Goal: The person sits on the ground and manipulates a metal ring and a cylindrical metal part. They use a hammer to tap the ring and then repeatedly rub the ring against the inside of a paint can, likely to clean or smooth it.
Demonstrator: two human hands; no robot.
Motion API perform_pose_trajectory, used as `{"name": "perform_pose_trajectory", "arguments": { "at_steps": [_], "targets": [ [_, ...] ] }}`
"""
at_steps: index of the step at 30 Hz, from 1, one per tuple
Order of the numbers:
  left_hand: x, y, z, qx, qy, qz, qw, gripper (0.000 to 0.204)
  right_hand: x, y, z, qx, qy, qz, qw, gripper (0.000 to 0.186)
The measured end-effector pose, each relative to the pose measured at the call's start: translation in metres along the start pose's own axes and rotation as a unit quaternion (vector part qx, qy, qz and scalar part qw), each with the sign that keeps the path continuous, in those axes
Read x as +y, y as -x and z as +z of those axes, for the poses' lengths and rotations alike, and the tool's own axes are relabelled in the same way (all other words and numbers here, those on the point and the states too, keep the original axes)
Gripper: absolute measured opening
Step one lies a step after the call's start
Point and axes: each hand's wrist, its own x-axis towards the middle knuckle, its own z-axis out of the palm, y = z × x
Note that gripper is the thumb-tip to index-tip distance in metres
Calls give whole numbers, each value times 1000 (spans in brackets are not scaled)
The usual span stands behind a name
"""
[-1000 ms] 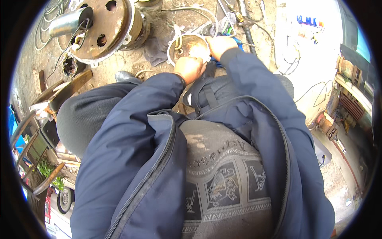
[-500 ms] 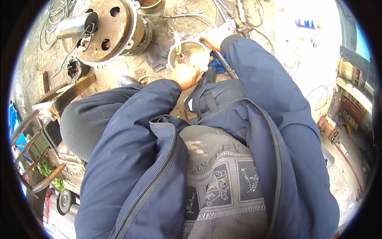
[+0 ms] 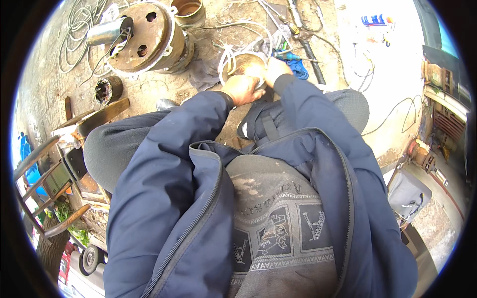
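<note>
A round, bowl-like metal housing with a pale rim and a rusty brown inside stands in front of me, and pale cable loops over its far left side. My left hand is closed over its near rim, fingers curled toward the inside. At the right rim is my right hand, closed; its fingers are partly hidden, and what they hold cannot be made out. Just beyond that hand is a teal-handled tool, next to a blue cloth.
A large rusty round casing with a metal cylinder on top stands at the far left. Beyond are an open rusty pot and a dark bar. A burnt-looking ring and wooden pieces lie left, a grey cloth nearer.
My right hand has come nearer, from the far right of the housing to its right rim. My left hand stays on the near rim. The whole view has shifted slightly.
</note>
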Motion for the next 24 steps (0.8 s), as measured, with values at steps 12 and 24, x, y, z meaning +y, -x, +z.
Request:
{"name": "perform_pose_trajectory", "arguments": {
  "at_steps": [12, 24],
  "targets": [
    [32, 7, 9, 63, -147, -84, 983, 26, -30, -23, -84, 86, 147, -218, 961, 45],
    [26, -33, 35, 155, -139, 7, 978, 44, 11, 72, -47, 137, 162, -162, 964, 25]
  ]
}}
